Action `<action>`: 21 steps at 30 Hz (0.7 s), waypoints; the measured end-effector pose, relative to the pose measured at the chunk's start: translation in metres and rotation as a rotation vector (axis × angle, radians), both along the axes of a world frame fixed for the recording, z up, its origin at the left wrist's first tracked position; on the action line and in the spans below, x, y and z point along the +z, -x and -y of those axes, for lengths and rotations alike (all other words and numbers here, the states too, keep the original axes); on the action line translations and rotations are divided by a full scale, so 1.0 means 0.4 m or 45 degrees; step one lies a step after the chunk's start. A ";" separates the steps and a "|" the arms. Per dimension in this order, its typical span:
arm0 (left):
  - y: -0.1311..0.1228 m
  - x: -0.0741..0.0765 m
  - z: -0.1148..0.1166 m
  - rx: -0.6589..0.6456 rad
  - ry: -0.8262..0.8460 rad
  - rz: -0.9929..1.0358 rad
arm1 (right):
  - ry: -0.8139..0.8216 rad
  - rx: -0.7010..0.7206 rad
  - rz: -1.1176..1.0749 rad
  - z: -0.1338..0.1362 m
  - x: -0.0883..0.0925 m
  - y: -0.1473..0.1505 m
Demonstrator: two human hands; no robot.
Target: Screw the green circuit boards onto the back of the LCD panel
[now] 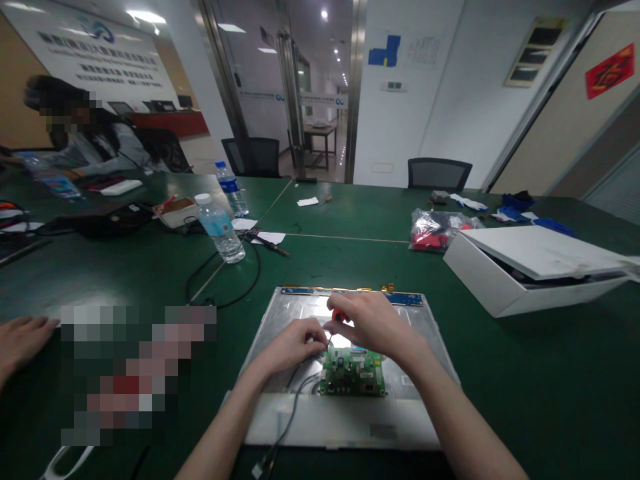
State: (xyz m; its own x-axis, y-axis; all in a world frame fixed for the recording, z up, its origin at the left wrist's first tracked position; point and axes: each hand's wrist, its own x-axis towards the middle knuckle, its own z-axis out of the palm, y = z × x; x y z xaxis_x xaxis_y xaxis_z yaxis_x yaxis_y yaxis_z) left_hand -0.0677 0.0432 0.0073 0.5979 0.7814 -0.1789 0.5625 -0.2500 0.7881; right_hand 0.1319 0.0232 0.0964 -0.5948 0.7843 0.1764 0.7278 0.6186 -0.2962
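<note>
A flat display panel (265,417) lies back side up on the table, with a green circuit board (353,373) on its middle. My right hand (373,320) is closed around the red handle of a screwdriver (339,315), whose thin shaft points down at the board's upper left corner. Beside that tip, my left hand (300,343) has its fingers pinched together; whatever lies between them is hidden. Dark cables (295,413) run from the board's left side over the panel's front edge. A blue strip board (407,299) lines the panel's far edge.
To the right sits a white box (500,283) with its lid ajar, near a plastic bag (435,230) with red items. Water bottles (220,230), a black cable (257,280) and a soldering iron (270,245) lie left. Another person's hand (25,343) rests at the left edge.
</note>
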 end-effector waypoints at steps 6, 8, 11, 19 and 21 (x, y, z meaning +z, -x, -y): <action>-0.002 -0.002 0.000 0.016 0.006 -0.002 | 0.077 0.094 -0.112 0.011 0.009 -0.012; -0.002 -0.004 -0.002 0.014 0.013 -0.005 | 0.105 0.126 -0.127 0.013 0.010 -0.014; -0.001 -0.004 -0.003 -0.004 0.013 -0.016 | 0.115 0.111 -0.126 0.010 0.005 -0.012; -0.002 0.005 -0.002 0.003 0.007 -0.050 | 0.067 0.002 -0.039 -0.002 -0.004 -0.008; -0.003 0.005 -0.002 -0.003 0.010 -0.052 | 0.088 0.014 -0.048 0.001 0.001 -0.012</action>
State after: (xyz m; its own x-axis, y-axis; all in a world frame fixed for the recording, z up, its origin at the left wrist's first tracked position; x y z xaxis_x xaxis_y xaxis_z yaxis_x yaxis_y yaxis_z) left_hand -0.0667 0.0439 0.0093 0.5918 0.7784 -0.2094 0.5935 -0.2450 0.7666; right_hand 0.1366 0.0226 0.0969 -0.5977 0.7886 0.1447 0.7083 0.6039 -0.3654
